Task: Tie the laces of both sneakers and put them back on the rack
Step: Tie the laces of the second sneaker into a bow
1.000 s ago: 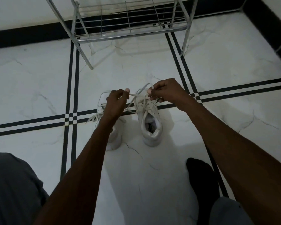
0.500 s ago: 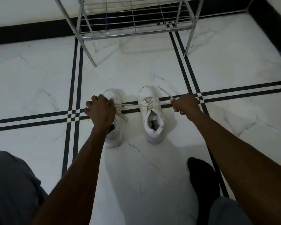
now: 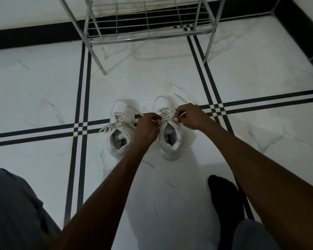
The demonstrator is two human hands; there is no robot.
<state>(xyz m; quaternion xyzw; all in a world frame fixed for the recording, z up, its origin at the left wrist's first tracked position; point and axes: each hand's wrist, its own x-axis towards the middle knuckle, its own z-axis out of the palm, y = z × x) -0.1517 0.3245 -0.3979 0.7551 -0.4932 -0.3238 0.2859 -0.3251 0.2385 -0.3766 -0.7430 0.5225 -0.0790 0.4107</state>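
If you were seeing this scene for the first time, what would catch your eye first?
Two white sneakers stand side by side on the pale marble floor. The left hand and right hand pinch the laces of the right sneaker, while the left sneaker has loose laces. Beyond them stands a chrome rack.

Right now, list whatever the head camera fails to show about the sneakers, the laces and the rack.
- Knot on the right sneaker: the left hand and right hand cover the lace crossing in the head view.
- Inner side of the left sneaker: hidden behind the left hand and wrist.
- Rack: everything above its lowest shelf is cut off by the top edge.
- Insole labels: too small to read.
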